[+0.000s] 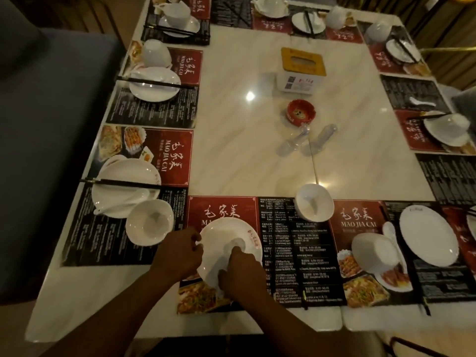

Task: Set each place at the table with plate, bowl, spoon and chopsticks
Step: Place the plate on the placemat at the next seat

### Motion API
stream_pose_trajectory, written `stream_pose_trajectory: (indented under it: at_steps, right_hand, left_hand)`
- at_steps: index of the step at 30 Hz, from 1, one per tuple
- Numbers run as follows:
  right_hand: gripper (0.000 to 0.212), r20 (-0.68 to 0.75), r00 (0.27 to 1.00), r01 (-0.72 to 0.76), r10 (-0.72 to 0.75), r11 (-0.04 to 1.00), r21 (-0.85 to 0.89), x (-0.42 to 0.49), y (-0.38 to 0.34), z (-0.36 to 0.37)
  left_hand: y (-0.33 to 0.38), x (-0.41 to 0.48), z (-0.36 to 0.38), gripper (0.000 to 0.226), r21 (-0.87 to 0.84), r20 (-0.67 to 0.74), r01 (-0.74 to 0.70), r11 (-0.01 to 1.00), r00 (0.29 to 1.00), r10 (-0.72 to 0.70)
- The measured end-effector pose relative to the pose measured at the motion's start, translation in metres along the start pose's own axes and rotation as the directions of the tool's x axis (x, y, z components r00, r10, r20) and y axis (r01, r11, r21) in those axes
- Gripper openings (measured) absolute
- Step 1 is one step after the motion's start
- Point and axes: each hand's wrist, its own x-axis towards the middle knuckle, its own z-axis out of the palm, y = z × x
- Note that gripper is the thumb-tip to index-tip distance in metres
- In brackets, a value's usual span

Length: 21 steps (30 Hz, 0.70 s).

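A white plate point(226, 235) lies on the red and black placemat point(291, 253) at the near edge of the table. My left hand point(180, 253) grips its left rim. My right hand point(242, 271) presses a pale cloth or tissue point(219, 264) onto the plate's near side. An upright white bowl point(313, 203) stands beyond the placemat to the right. Another bowl point(150, 222) stands to the left, beside a plate point(123, 186) with dark chopsticks point(123, 182) laid across it and a spoon on it. At right an upturned bowl point(373, 251) sits beside a white spoon point(390, 231) and a plate point(428, 234).
Set places line the left, far and right sides of the marble table point(257, 163). A yellow-topped tissue box point(301, 70), a red ashtray point(300, 111) and two clear bottles point(306, 139) stand in the middle. A grey sofa point(38, 150) runs along the left.
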Motion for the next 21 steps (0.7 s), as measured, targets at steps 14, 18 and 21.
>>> stream_pose_trajectory:
  at_steps: [14,18,21]
  right_hand:
    - [0.009,-0.237,0.94,-0.047,0.245,0.782,0.622,-0.004,0.08,-0.106]
    - [0.023,-0.316,0.889,-0.053,0.331,0.76,0.647,0.012,0.124,-0.14]
    - [0.025,-0.246,0.903,-0.079,0.353,0.697,0.713,0.02,0.144,-0.15]
  left_hand:
    - [0.036,0.029,-0.003,0.021,-0.046,0.058,-0.186,0.981,0.98,0.188]
    - [0.048,0.032,0.003,0.021,-0.046,0.015,-0.201,0.978,0.979,0.202]
    - [0.053,0.031,0.007,0.021,-0.043,-0.01,-0.177,0.983,0.984,0.176]
